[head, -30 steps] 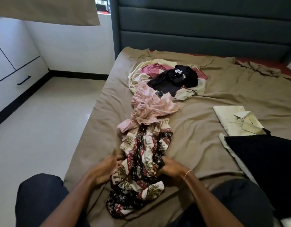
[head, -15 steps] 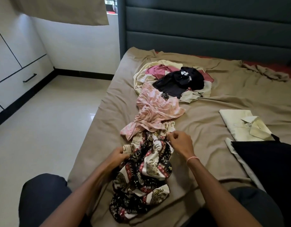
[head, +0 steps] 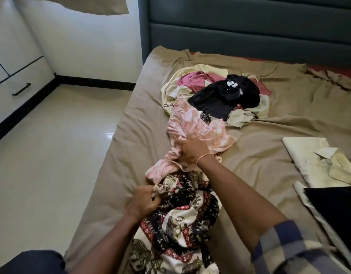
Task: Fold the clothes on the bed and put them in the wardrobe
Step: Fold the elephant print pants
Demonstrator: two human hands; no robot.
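Bed (head: pixel 259 155), left hand (head: pixel 144 202) around patterned garment (head: pixel 190 218)

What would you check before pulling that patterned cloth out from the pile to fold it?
1. Left hand grips the patterned garment at its upper edge: ok.
2. Patterned garment free of the pink garment: not ok, the pink one lies over its far end.
3. Right hand rests on the pink garment; whether it grips: cannot tell.
4. Bare bed sheet beside the garment for spreading: ok.
5. Folded shirt apart from the work, on the right: ok.
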